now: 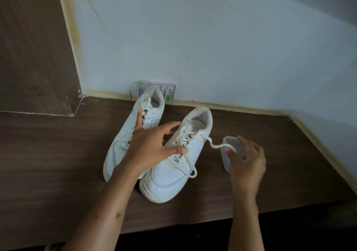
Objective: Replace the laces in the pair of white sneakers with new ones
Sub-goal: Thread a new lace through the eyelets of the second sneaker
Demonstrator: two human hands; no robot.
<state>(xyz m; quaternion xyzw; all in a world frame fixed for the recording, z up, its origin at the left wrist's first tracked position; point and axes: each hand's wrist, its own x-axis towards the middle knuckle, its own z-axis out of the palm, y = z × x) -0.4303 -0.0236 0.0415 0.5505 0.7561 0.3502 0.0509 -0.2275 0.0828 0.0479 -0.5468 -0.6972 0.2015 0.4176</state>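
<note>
Two white sneakers side by side on dark wood table (270,183), heels toward wall: left sneaker (123,144), right sneaker (173,173). Left hand (152,144) spread over both, fingers straight, holding nothing. Right hand (245,160) pinches loose lace (214,144) end (lace runs from right sneaker), grip closed on it. Clear plastic box (228,154) just beside right sneaker, partly behind hand.

Two white sneakers (135,133) (173,165) are present, each fitted with one lace. One clear plastic container (230,150) sits under the right hand's fingers (249,150). Two hands are in view: left hand (152,146) and right hand (247,162).
</note>
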